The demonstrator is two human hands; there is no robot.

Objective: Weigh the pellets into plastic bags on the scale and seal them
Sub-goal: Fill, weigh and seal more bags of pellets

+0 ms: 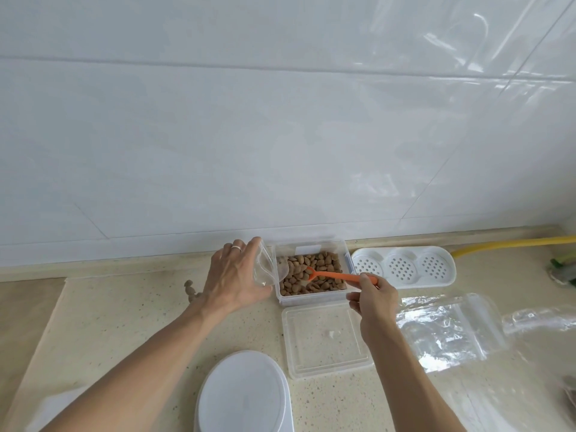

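My left hand (234, 277) grips a small clear plastic bag (265, 265), holding it tilted with its mouth against the left rim of the clear tub (312, 299). The tub sits at the back edge of the worktop (131, 310), against the tiled wall, and is filled with brown pellets (311, 274). My right hand (372, 299) pinches the handle of an orange scoop (338, 275), whose bowl lies down among the pellets near the bag's mouth. The tub's clear lid (324, 341) lies flat just in front of it, partly under my right wrist. The white round scale (243, 397) stands at the front edge, left of the lid. More empty zip bags (448, 332) lie to the right of the lid. A white perforated tray (405, 266) rests at the back, just right of the tub.
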